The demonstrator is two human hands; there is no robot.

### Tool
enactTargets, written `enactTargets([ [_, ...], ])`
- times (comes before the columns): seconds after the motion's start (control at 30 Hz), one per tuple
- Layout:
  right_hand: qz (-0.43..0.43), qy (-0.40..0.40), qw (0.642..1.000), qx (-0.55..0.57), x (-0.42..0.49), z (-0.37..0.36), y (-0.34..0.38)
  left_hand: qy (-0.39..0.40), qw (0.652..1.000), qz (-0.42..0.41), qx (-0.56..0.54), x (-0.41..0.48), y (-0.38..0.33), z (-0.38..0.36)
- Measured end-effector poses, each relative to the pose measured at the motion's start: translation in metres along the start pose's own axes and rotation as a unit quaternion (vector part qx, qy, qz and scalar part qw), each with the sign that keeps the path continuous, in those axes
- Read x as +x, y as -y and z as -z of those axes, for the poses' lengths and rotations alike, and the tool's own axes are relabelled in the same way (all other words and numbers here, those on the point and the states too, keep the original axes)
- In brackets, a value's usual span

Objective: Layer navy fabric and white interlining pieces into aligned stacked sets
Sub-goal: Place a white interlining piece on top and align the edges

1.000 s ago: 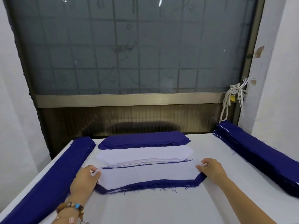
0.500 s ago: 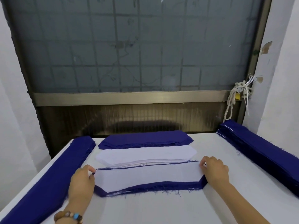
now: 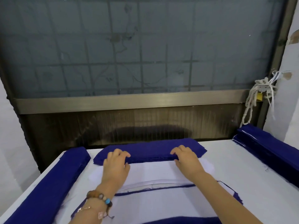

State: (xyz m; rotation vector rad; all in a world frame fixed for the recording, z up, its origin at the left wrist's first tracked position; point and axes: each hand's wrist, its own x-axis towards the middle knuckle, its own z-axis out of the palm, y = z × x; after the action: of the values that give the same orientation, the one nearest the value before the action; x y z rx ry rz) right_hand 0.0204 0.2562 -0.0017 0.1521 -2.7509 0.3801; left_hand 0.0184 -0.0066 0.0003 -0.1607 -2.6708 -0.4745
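Navy stack (image 3: pixel 150 149) beyond the interlining pile (image 3: pixel 153 172): my left hand (image 3: pixel 116 165) and right hand (image 3: pixel 186 160) pinched its near edge. Lifting one layer evenly seemed best.

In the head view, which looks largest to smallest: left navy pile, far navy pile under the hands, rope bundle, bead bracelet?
1. Left navy pile and far navy pile: similar; the left one runs nearer the camera, so I leave them unranked.
2. Rope bundle.
3. Bead bracelet.
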Motion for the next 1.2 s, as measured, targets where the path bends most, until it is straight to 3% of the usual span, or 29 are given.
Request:
enactTargets([
  [0.13,0.052,0.033,0.998,0.019,0.034,-0.021,0.019,0.037,0.998,-0.055,0.006,0.031,-0.018,-0.026],
  [0.27,0.051,0.065,0.996,0.019,0.064,-0.042,0.027,0.077,0.994,-0.081,-0.008,0.054,-0.026,-0.049],
  [0.47,0.025,0.058,0.996,-0.055,0.096,-0.056,0.039,0.027,0.998,-0.054,0.017,0.081,-0.035,-0.06],
  [0.77,0.058,0.018,0.99,-0.124,0.105,-0.07,0.038,0.042,0.997,-0.051,-0.037,0.104,-0.015,-0.083],
  [1.03,0.044,0.064,0.996,-0.032,0.109,-0.061,0.032,0.035,0.995,-0.071,-0.057,0.1,-0.015,-0.085],
  [1.2,0.047,0.068,0.996,-0.044,0.108,-0.062,0.032,0.033,0.994,-0.091,-0.047,0.101,-0.013,-0.087],
])
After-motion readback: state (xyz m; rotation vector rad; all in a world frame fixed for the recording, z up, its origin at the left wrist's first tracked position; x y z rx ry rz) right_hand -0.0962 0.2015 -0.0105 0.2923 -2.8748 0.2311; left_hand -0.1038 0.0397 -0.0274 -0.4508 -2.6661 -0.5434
